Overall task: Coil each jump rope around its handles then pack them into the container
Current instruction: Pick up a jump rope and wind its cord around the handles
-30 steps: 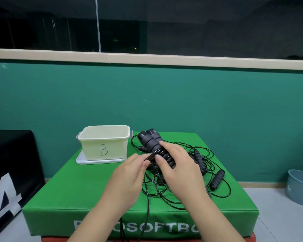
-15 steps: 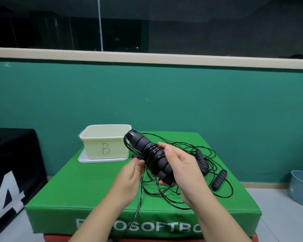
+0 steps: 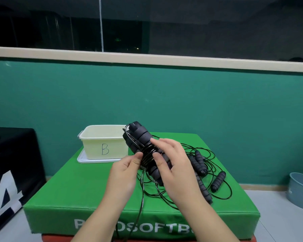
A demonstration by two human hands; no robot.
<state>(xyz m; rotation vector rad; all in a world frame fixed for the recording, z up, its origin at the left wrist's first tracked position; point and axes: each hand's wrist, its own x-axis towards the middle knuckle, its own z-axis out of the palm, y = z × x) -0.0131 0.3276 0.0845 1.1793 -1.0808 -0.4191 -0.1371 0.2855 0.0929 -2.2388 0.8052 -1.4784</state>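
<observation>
my right hand (image 3: 175, 168) gripped paired black handles (image 3: 140, 137), held up beside container B (image 3: 103, 145) | left hand (image 3: 124, 172) pinched rope (image 3: 141, 194) at the coils | spare ropes (image 3: 210, 172) lay on green pad (image 3: 73, 189)

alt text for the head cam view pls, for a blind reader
Two hands wind black cord around paired jump rope handles: right hand grips them, left hand pinches the cord. Behind sits a cream container marked B, on a green mat.

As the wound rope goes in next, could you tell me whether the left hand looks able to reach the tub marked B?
Probably yes: the tub stands open just beyond the left hand, nothing between, though that hand now pinches the cord.
</observation>
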